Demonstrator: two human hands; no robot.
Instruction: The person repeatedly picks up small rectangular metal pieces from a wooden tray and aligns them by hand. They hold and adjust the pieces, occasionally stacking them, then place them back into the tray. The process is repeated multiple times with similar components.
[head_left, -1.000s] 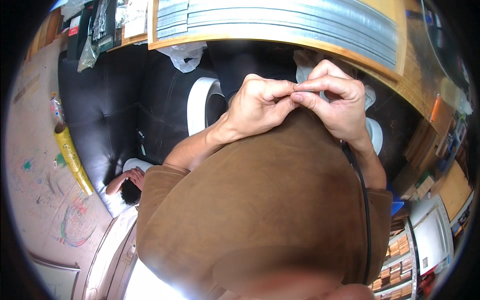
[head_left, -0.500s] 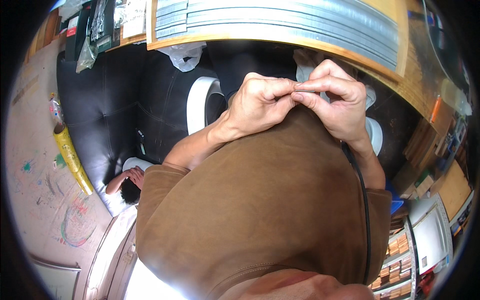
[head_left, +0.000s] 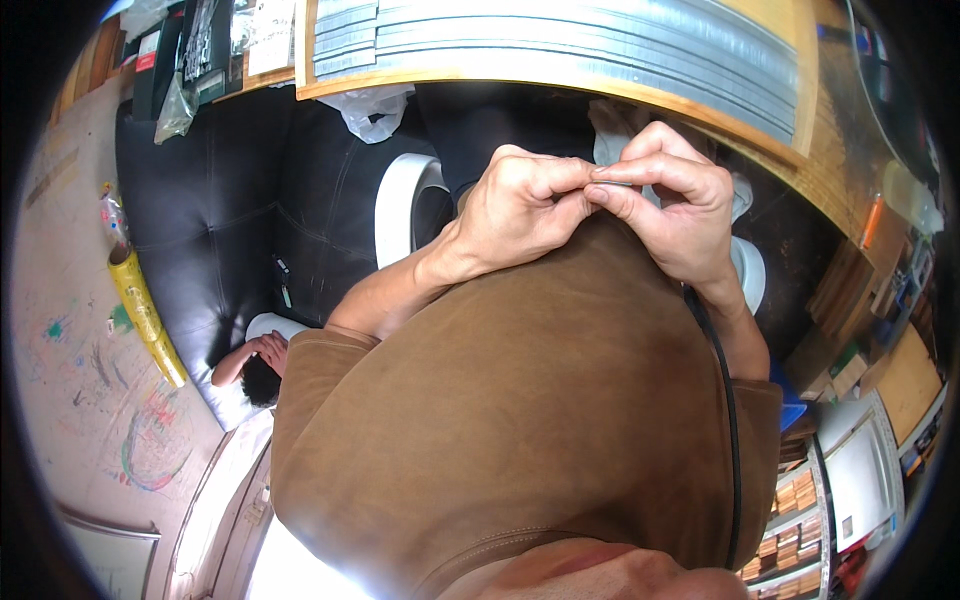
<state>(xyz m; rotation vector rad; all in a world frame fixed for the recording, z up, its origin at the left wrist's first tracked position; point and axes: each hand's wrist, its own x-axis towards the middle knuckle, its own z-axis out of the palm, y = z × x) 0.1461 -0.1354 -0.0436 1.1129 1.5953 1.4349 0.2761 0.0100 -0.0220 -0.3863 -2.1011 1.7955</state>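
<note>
In front of my chest, my left hand [head_left: 525, 208] and my right hand [head_left: 682, 205] meet at the fingertips, both closed in a pinch. Between the right thumb and forefinger lies a small thin dark strip [head_left: 617, 183], showing only as a narrow edge. The left thumb and forefinger press together at its left end; the rest of it is covered by fingers. Just beyond the hands sits a wood-framed tray [head_left: 430, 87] with several long grey metallic strips [head_left: 560, 50] laid side by side.
A black padded sofa [head_left: 230, 190] is on the left, where another person's hands [head_left: 270, 348] rest on their head. A yellow roll [head_left: 146, 315] leans by the wall. White chair arms [head_left: 395, 210] flank me. Wooden blocks [head_left: 840, 280] and an orange stick [head_left: 872, 220] lie right.
The hands hold almost the same pinch on the thin strip. The surroundings shift only very slightly in the picture.
</note>
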